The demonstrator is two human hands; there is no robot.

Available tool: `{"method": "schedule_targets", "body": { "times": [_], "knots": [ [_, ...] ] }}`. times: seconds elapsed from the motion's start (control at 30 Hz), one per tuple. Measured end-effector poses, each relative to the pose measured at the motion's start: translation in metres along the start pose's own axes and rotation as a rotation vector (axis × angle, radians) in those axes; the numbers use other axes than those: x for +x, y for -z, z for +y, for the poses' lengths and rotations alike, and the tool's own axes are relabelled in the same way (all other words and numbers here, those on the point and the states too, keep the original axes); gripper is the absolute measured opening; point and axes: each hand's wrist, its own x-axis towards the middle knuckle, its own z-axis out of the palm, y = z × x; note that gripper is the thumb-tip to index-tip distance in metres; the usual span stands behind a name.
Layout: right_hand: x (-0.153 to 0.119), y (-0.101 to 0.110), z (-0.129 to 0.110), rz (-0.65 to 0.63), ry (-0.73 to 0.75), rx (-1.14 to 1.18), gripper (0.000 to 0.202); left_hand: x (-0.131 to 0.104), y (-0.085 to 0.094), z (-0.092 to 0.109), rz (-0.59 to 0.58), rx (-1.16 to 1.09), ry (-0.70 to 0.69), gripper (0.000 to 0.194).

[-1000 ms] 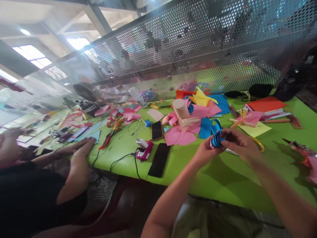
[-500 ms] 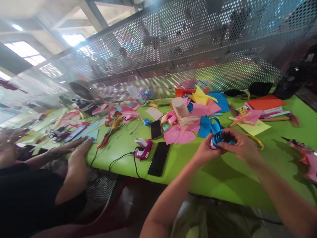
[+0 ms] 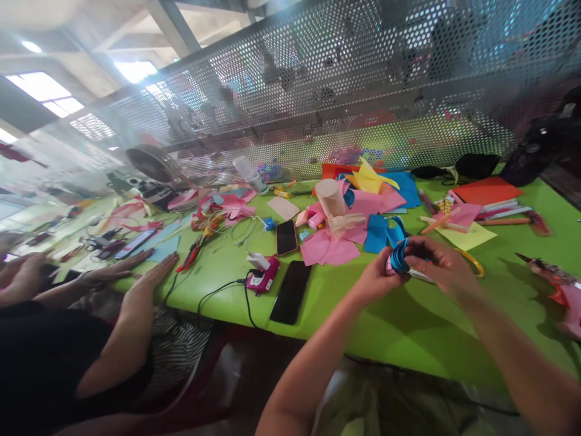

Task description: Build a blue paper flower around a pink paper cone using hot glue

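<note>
A small craft piece of curled blue strips [image 3: 400, 257] with a pink patterned part at its left side is between my hands, above the green table [image 3: 436, 327]. My left hand [image 3: 374, 275] is closed on its lower left side. From the right, my right hand [image 3: 433, 260] has its fingers and thumb on the blue strips. A white edge shows under the right fingers; what it belongs to is unclear. Behind the piece lies flat blue paper [image 3: 376, 233]. A yellow ring [image 3: 472, 262] is partly hidden behind my right hand.
Left of my hands lie a black phone [image 3: 291, 292], a smaller phone [image 3: 286, 237] and a pink power adapter [image 3: 263, 275] with cables. Pink paper [image 3: 331, 247] surrounds a beige roll [image 3: 330, 197]. A pink tool [image 3: 569, 303] is far right. A co-worker's hands [image 3: 157, 272] are at left.
My right fingers have shifted slightly on the blue strips, which now look more bunched together. At left, the co-worker's arms have moved, and another pair of hands shows more clearly.
</note>
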Motion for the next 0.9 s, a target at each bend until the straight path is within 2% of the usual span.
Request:
{"method": "schedule_targets", "body": {
  "times": [0.17,0.47,0.6,0.73,0.9],
  "knots": [
    [0.002,0.001,-0.001,0.031,0.025,-0.030,0.029,-0.001,0.000,0.000,-0.025,0.099,-0.014,0.052],
    [0.005,0.002,0.001,0.036,0.029,0.026,0.024,-0.004,0.001,0.011,-0.082,-0.078,0.021,0.071],
    [0.004,0.002,0.001,0.013,0.020,0.087,0.021,-0.005,0.005,0.009,-0.104,-0.101,0.049,0.072],
    [0.004,0.001,-0.004,-0.012,0.027,0.054,0.022,-0.006,0.008,0.005,-0.122,-0.124,0.081,0.066],
    [0.003,0.001,-0.006,-0.002,0.016,0.054,0.022,-0.004,0.008,0.003,-0.218,-0.260,0.058,0.074]
  ]
}}
